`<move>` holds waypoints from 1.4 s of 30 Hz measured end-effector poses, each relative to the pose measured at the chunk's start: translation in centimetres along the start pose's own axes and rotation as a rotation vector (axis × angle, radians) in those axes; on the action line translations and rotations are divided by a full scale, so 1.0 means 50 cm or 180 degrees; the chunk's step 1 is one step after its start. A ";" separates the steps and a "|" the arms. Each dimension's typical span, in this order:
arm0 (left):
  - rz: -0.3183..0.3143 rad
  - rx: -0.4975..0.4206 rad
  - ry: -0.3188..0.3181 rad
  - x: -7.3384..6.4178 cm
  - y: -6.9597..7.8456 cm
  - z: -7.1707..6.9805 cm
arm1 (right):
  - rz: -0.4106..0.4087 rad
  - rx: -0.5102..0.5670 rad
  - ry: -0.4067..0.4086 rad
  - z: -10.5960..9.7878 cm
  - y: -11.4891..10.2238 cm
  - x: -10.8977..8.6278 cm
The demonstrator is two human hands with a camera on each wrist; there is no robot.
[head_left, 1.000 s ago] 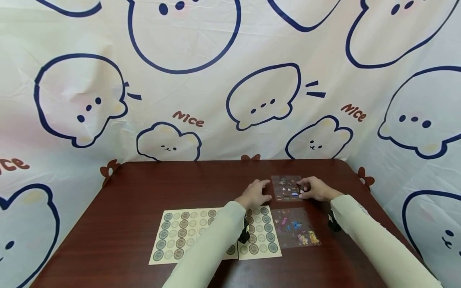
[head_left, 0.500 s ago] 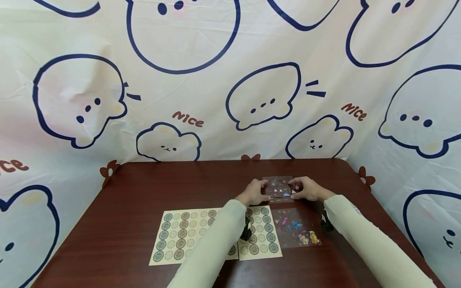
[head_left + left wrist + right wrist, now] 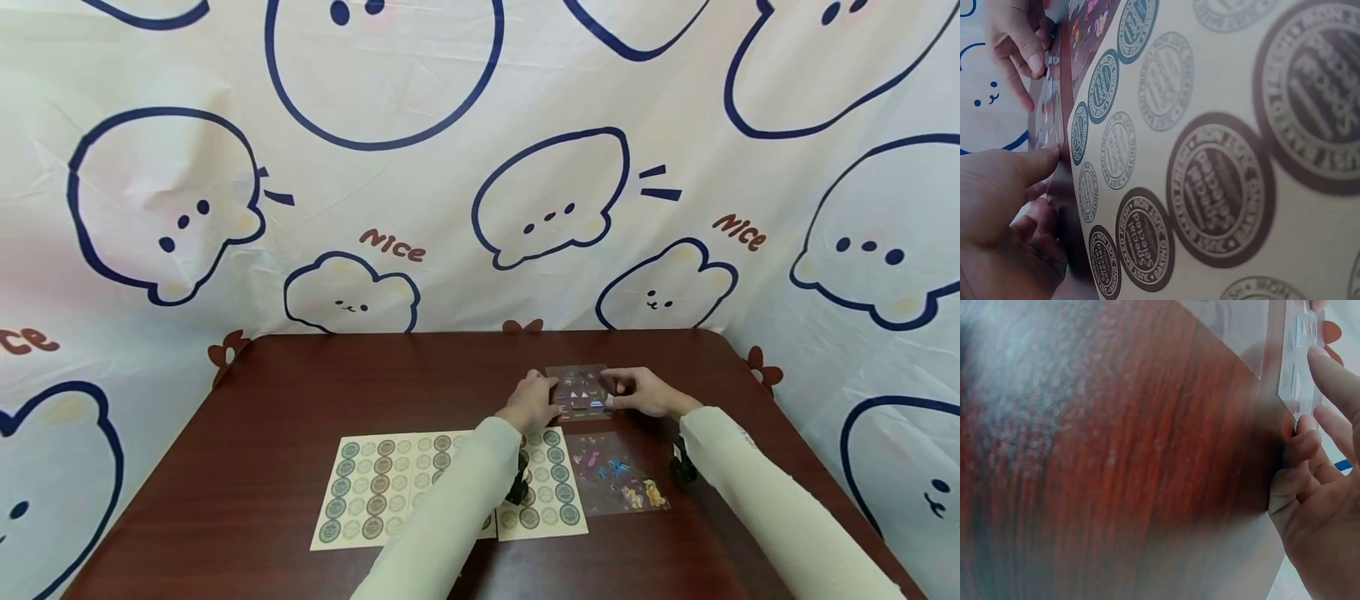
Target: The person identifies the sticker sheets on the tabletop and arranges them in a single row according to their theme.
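Observation:
My right hand [image 3: 647, 393] holds the right edge of a small clear sticker sheet [image 3: 581, 387], index finger toward the far corner and thumb toward the near one. The sheet carries small shapes, among them white triangles and a blue piece. At its left edge is my left hand [image 3: 531, 404], with thumb and index finger spread apart and their tips right at the edge. In the left wrist view, the left thumb reaches toward the clear sheet and the other fingers are bent below it.
Nearer me lies another clear sheet [image 3: 618, 471] with colourful cartoon stickers. To its left are cream sheets [image 3: 420, 446] of round label stickers, partly covered by my left sleeve. All lie on a dark wood table [image 3: 225, 467] before a cartoon-printed cloth [image 3: 450, 192].
My right hand and the small clear sticker sheet have moved left, bringing the sheet up to my left fingertips. My left hand has stayed nearly in place.

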State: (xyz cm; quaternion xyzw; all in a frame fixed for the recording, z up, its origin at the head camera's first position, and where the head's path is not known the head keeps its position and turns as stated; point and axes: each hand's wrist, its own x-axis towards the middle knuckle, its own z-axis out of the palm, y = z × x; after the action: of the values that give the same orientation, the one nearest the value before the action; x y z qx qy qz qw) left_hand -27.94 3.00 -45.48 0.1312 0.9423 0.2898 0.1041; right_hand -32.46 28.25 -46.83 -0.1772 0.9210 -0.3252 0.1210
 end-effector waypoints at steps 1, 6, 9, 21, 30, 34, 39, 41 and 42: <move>-0.0009 -0.0008 -0.0010 -0.001 0.000 0.001 | -0.0004 -0.0008 -0.0001 0.001 0.001 -0.001; -0.0057 0.0029 -0.0057 0.000 -0.003 0.008 | 0.0055 -0.0023 -0.0032 0.007 0.000 -0.004; -0.0043 0.0025 -0.0025 0.004 -0.003 0.009 | 0.0102 -0.0010 0.0029 0.006 -0.002 -0.002; -0.0014 -0.0014 0.0055 0.012 0.002 0.003 | 0.0125 -0.0004 0.0176 0.001 -0.009 -0.001; -0.0048 0.0025 0.0144 0.013 0.003 0.012 | 0.0153 -0.0034 0.0239 0.006 -0.014 -0.008; -0.0027 0.0045 0.0205 0.016 0.003 0.012 | 0.0109 -0.0103 0.0283 0.006 -0.012 -0.006; -0.0066 0.0098 0.0185 0.013 0.004 0.016 | 0.0131 -0.0178 0.0207 0.010 -0.014 -0.010; -0.0061 0.0114 0.0194 0.012 0.005 0.017 | 0.0145 -0.0192 0.0189 0.012 -0.015 -0.012; -0.0059 0.0116 0.0205 0.011 0.006 0.017 | 0.0148 -0.0184 0.0190 0.012 -0.016 -0.013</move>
State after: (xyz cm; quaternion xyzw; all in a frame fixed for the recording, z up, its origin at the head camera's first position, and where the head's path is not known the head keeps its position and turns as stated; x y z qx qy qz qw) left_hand -28.19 3.85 -46.09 0.1150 0.9515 0.2757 0.0740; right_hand -31.46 27.59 -46.68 -0.1493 0.9371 -0.3007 0.0958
